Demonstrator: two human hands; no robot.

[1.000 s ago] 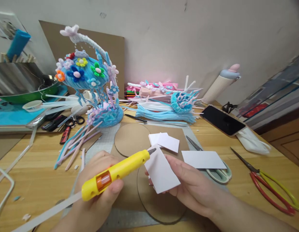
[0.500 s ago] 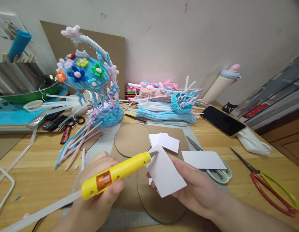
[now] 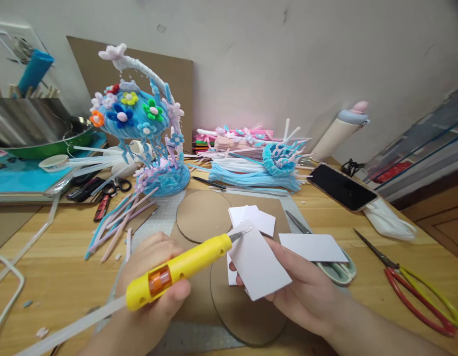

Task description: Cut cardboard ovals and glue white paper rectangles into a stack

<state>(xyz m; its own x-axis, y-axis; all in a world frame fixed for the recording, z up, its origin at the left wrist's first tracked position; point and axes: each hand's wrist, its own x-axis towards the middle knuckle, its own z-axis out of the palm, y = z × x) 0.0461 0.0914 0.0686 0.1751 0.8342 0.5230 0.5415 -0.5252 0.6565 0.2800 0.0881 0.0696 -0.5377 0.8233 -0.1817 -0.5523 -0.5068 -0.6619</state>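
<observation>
My left hand (image 3: 150, 282) is wrapped round a yellow hot glue gun (image 3: 193, 259) with a glue stick (image 3: 76, 326) sticking out of its rear. Its metal tip touches the upper end of a white card (image 3: 260, 269), where a line of clear glue (image 3: 247, 229) lies. My right hand (image 3: 299, 282) grips that card from the right side, thumb on the edge and fingers beneath. Several more white cards (image 3: 264, 221) lie just behind, on brown cardboard (image 3: 191, 301). Two cardboard circles (image 3: 202, 215) show, the nearer one partly covered by my hands and the card.
Pale-handled scissors (image 3: 338, 269) lie under another white card (image 3: 312, 247). Red-and-yellow-handled scissors (image 3: 417, 291) and a phone (image 3: 342, 187) are at right. A blue pipe-cleaner sculpture with flowers (image 3: 140, 113) stands behind left, near bundled pipe cleaners (image 3: 251, 177).
The glue line on the card has grown longer toward the right. The held card has shifted slightly right against the glue gun tip, and the view has moved a little.
</observation>
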